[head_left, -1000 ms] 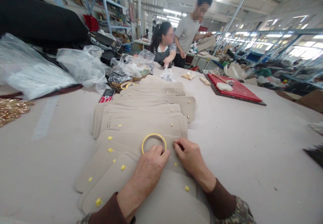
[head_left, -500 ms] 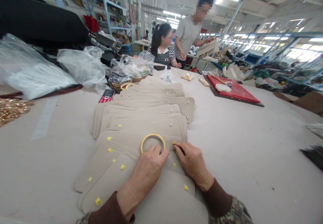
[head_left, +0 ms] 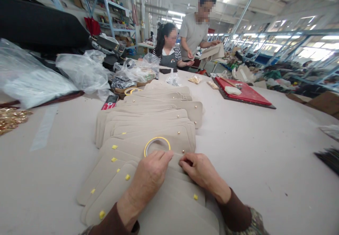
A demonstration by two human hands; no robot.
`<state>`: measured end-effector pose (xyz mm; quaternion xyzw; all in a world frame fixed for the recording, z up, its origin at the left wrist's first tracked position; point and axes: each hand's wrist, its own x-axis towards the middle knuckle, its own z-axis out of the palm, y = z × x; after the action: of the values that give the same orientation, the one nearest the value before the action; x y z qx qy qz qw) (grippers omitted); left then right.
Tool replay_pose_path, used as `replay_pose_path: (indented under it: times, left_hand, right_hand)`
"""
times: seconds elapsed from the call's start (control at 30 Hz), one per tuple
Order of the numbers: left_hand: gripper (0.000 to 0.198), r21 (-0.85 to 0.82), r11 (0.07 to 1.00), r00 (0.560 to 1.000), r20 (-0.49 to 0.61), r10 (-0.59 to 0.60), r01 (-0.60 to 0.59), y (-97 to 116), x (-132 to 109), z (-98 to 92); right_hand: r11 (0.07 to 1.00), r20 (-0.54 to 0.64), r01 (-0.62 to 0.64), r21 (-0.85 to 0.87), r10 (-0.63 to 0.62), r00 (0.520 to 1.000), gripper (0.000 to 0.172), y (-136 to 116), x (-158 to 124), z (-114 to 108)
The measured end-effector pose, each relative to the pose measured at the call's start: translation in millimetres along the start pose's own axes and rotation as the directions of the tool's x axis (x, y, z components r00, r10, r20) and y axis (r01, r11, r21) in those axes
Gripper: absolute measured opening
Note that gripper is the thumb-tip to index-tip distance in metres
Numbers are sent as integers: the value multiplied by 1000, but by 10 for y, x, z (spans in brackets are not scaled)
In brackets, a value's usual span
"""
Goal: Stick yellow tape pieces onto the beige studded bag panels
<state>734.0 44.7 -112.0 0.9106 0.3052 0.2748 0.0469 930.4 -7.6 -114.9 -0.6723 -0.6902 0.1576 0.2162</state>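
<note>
My left hand is closed on a roll of yellow tape, held upright over the overlapping beige panels. To its right, the thumb and fingers of my right hand are pinched together low over the panels; what they hold, if anything, is hidden. A small brass-coloured stud shows just beyond those fingertips. Several nearer panels carry bits of yellow tape, and another yellow bit lies below my right hand. Farther panels show bare studs along their right ends.
A red-and-black keypad phone and more tape rolls lie left of the panels. Plastic bags and gold-coloured hardware fill the left side. A red board lies at back right. Two people are beyond the table.
My right hand has drawn slightly toward me from the panel's end. The yellow bit at its fingertips no longer shows, and a stud is visible there. My left hand and tape shifted slightly left.
</note>
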Motion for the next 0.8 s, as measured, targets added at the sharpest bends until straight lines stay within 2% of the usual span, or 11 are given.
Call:
replay_pose_path:
  times: [0.03,0.1,0.17,0.23,0.33,0.43,0.53,0.63,0.7,0.8]
  left_hand:
    - [19,-40,999,999,-43,20,-22,-15,-2,-2]
    - [19,-98,993,991,-124,54,-66,-32,-7,-2]
    - [24,-117,988,983,-166,78,-98,-31,-14,-1]
    - [33,-98,989,981,-167,96,-114,-19,-20,-2]
    - [37,-40,992,981,-155,112,-119,17,-21,-2]
    - [33,-35,992,982,-152,116,-122,50,-14,3]
    - [27,-65,991,986,-122,110,-118,36,-5,8]
    - [21,-43,996,988,-139,67,-73,-27,-2,2]
    - [21,-24,998,985,-166,45,-50,-64,-4,-7]
    - [27,-47,998,987,-155,39,-47,-67,-11,-19]
  right_hand:
    - [999,14,-13,38,12,1000,18,0,-14,-13]
    - [992,-33,-1,125,5,999,14,-4,-30,-29]
    - [967,-147,77,241,-42,988,10,-23,-40,-44]
    - [918,-265,212,334,-125,956,14,-59,-45,-65]
    - [857,-354,411,313,-296,887,22,-123,-44,-91]
    - [842,-371,499,206,-405,836,20,-159,-35,-71]
    - [859,-409,506,84,-433,803,18,-165,-36,-24]
    - [886,-466,464,-16,-417,780,18,-158,-49,-16]
    - [898,-490,439,34,-368,790,16,-155,-51,-40]
    - [882,-471,424,203,-292,832,17,-157,-32,-80]
